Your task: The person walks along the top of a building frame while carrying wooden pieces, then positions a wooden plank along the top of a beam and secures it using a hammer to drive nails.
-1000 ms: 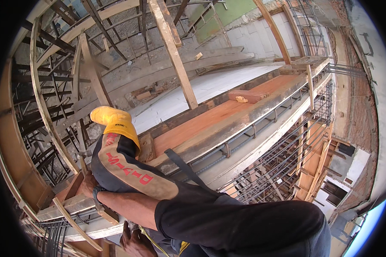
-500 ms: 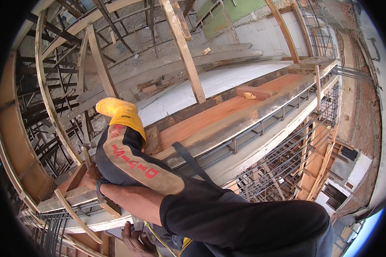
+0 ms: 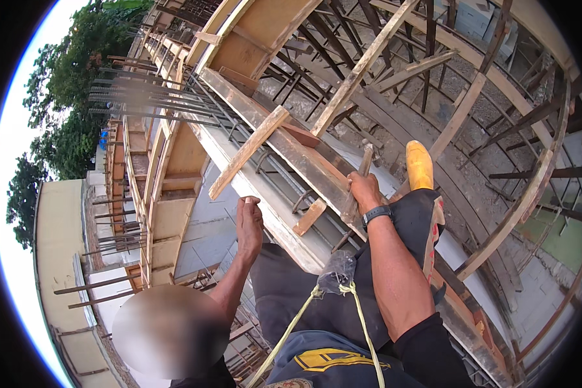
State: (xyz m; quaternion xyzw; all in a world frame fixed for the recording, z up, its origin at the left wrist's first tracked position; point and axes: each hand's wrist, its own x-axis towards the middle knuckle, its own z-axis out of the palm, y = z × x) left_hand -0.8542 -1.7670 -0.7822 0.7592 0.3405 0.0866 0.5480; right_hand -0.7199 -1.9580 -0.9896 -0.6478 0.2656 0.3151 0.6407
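My right hand (image 3: 366,190), with a dark watch on its wrist, is closed round the wooden handle of a hammer (image 3: 366,159) beside the formwork board (image 3: 304,165). My left hand (image 3: 249,223) is raised at the outer edge of the pale concrete beam (image 3: 277,231), fingertips pressed together; whether anything is between them is too small to tell. Past its fingertips, a wooden batten (image 3: 251,152) lies across the beam forms. Between my hands sits a short wood block (image 3: 310,216). A plastic pouch (image 3: 337,271) hangs from a yellow-green string in front of me.
Steel bars (image 3: 297,184) run along the form, and more rebar ends (image 3: 129,100) stick out at the far left. My yellow boot (image 3: 420,165) is at the right, above a lower level crossed by timber props (image 3: 459,116). A blurred patch (image 3: 171,331) covers the lower left.
The view has swung toward the left end of the beam. My left hand has come up from low beside the beam to its edge. The right hand keeps its grip on the hammer.
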